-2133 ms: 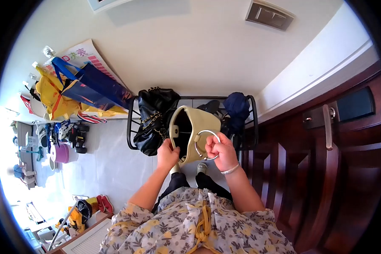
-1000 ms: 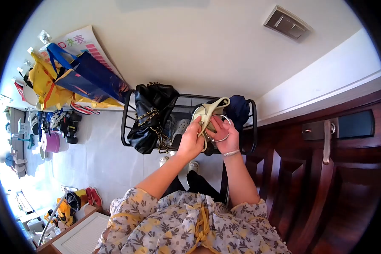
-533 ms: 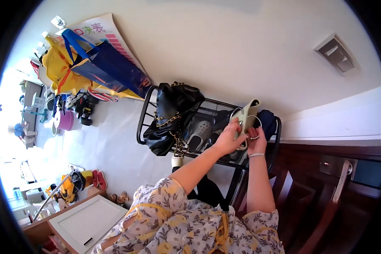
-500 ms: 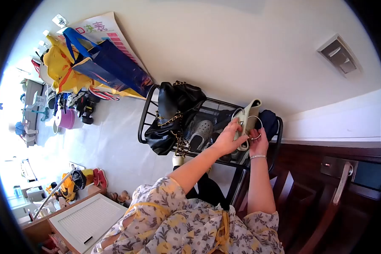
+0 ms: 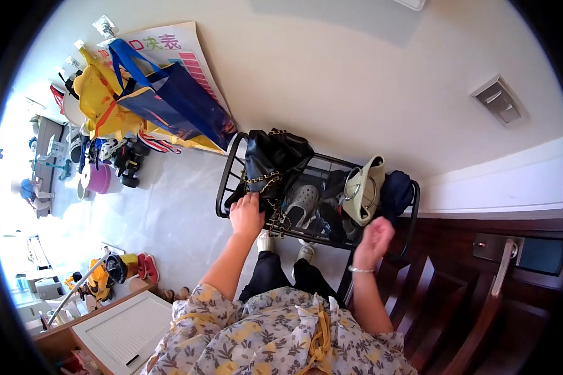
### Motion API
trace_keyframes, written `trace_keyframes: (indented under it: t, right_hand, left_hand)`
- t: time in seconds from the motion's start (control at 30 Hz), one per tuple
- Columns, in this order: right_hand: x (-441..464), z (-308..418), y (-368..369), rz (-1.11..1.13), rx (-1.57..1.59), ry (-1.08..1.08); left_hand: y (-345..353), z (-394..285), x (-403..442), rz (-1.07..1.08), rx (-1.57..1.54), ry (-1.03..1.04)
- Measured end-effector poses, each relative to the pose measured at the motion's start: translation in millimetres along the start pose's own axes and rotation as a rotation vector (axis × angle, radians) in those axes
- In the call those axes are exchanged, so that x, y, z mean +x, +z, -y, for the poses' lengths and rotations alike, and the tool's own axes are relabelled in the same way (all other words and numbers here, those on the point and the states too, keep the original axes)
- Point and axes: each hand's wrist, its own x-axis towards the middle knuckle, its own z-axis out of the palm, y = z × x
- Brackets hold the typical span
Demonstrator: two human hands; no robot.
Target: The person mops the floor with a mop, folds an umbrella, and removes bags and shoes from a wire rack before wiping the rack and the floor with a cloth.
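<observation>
A black handbag (image 5: 274, 156) with gold chain straps rests on the left end of a black metal rack (image 5: 322, 240). My left hand (image 5: 247, 215) is closed on the near lower edge of this bag; its fingertips are partly hidden against the dark material. Toward the rack's right end stands a pale green handbag (image 5: 364, 190) with metal ring handles, slightly tilted. My right hand (image 5: 375, 242) hovers just below it, apart from it, fingers curled together with nothing visible in them. Between the bags lie a grey clog (image 5: 303, 205) and other dark shoes (image 5: 330, 222).
A dark navy item (image 5: 396, 190) sits at the rack's right end. Beside it is a brown door (image 5: 444, 281) with a long handle (image 5: 503, 275). A blue shopping bag (image 5: 178, 106) hangs on the wall at left. A white-panelled cabinet (image 5: 122, 331) stands at lower left.
Both hands have left the pale green handbag. My left hand moved left to the black handbag, and my right hand drew down. The green handbag's ring handles now lie against its sides.
</observation>
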Motion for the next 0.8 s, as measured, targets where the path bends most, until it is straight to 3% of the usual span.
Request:
trace_keyframes:
  t: [0.07, 0.13, 0.2, 0.3, 0.4, 0.47, 0.53, 0.6, 0.73, 0.8]
  right_hand:
    - [-20, 33, 20, 0.217, -0.089, -0.068]
    - [-37, 40, 38, 0.372, 0.000, 0.072]
    - [-54, 25, 53, 0.434, 0.134, 0.388]
    - [-49, 42, 79, 0.498, 0.183, 0.554]
    - [-27, 74, 98, 0.564, 0.177, 0.549]
    - [-10, 82, 112, 0.605, 0.351, 0.635]
    - [7, 119, 105, 0.667, 0.615, 0.892]
    - [14, 130, 95, 0.759, 0.512, 0.766]
    - [7, 153, 76, 0.591, 0.510, 0.735]
    - [4, 155, 73, 0.584, 0.506, 0.691]
  left_hand:
    - [2, 9, -1, -0.044, -0.040, 0.079]
    - [-8, 10, -3, -0.167, -0.267, 0.017]
    - [-24, 8, -9, -0.235, -0.313, 0.036]
    - [-53, -1, -21, -0.312, -0.543, 0.104]
    - [-69, -16, -37, -0.424, -0.638, 0.271]
    - [-85, -32, -50, -0.480, -0.634, 0.459]
    - [-97, -46, -66, -0.433, -0.647, 0.628]
    - [-94, -53, -77, -0.447, -0.619, 0.749]
    - [-90, -47, -88, -0.316, -0.561, 0.791]
    - [-102, -46, -92, -0.020, -0.914, 0.612]
